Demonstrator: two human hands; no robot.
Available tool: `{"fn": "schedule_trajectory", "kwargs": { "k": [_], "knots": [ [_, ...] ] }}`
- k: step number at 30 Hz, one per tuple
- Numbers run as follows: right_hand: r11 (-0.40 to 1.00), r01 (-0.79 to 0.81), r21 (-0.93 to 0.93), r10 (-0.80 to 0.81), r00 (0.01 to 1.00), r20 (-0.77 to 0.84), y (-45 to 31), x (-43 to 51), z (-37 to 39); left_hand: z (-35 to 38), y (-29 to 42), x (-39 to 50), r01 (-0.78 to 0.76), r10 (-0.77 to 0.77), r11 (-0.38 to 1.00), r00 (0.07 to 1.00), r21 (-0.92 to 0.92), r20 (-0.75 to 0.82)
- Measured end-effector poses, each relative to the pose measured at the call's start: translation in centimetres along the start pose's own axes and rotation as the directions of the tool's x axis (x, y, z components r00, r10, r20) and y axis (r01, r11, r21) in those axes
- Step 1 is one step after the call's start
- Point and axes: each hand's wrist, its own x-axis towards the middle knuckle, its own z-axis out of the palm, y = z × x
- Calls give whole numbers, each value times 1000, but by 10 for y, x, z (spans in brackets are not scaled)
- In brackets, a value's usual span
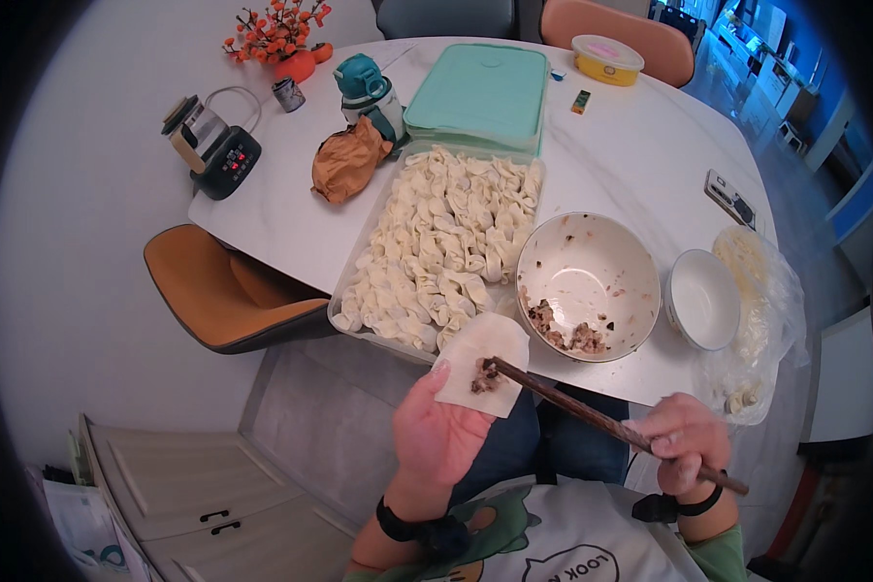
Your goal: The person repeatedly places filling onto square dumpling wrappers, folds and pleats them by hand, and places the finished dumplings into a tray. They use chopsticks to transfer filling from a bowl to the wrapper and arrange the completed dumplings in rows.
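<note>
On the palm and fingers of my left hand [444,436] lies a flat dough wrapper [505,345], its near edge under my thumb. A small lump of minced filling [486,378] sits in the wrapper's middle. My right hand [687,440] grips brown wooden chopsticks [589,415], whose tips touch the filling. Just beyond the wrapper stands a large white bowl [586,244] with some minced filling [586,339] left along its near side. To its left, a shallow plastic container [356,273] is packed with rows of folded wontons [451,225].
Right of the large bowl are a smaller white bowl [702,298] and a plastic bag of wrappers [746,254]. A phone [730,198] lies near the table's right edge. Farther back are a mint lid [480,91], a bottle [367,91], crumpled brown paper [349,161] and an electric kettle [218,149].
</note>
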Motion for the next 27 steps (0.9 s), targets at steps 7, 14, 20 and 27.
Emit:
{"fn": "schedule_trajectory", "kwargs": {
  "k": [7,14,20,27],
  "knots": [
    [985,-137,103,144,987,-71,14,-5,6,1,2,-4,-8,9,1000,1000,27,-19],
    [977,-102,187,103,995,3,17,3,-5,3,-1,0,32,-33,999,998,25,48],
    [949,-204,240,217,976,-28,20,-1,-2,4,0,-3,52,-55,996,997,67,53],
    [966,-158,204,181,979,-97,20,-4,-3,4,-4,-1,80,-70,979,996,186,-60]
  ]
}}
